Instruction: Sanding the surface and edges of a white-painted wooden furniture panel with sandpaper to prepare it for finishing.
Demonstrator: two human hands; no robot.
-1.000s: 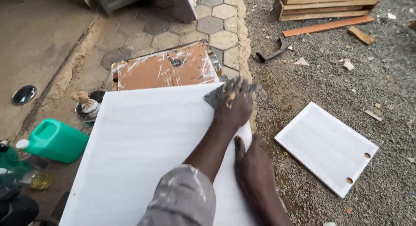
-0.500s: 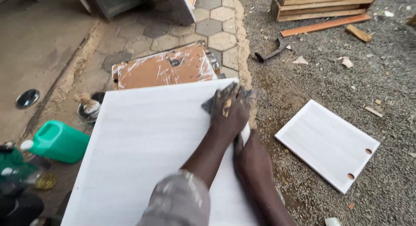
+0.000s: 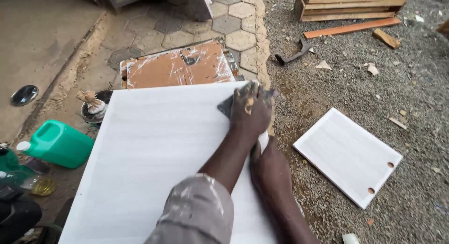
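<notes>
Okay, my left hand (image 3: 250,112), arm crossed over, presses a grey scraper (image 3: 226,106) flat on the big white board (image 3: 154,150) at frame centre, grip closed on it. My right hand (image 3: 269,171) lies spread, palm down, on the board's right edge to steady it.

Mostly hidden under the paint-smeared left hand (image 3: 251,114): a dark flat scraper blade (image 3: 226,106), only one corner showing. Cut off by the bottom edge: the large white painted board (image 3: 154,150) and both forearms. Partly covered by that board: the brown paint-streaked panel (image 3: 180,68). Cropped at top: the stacked wooden pallet (image 3: 351,5). Too blurred to identify: dark objects at lower left.
</notes>
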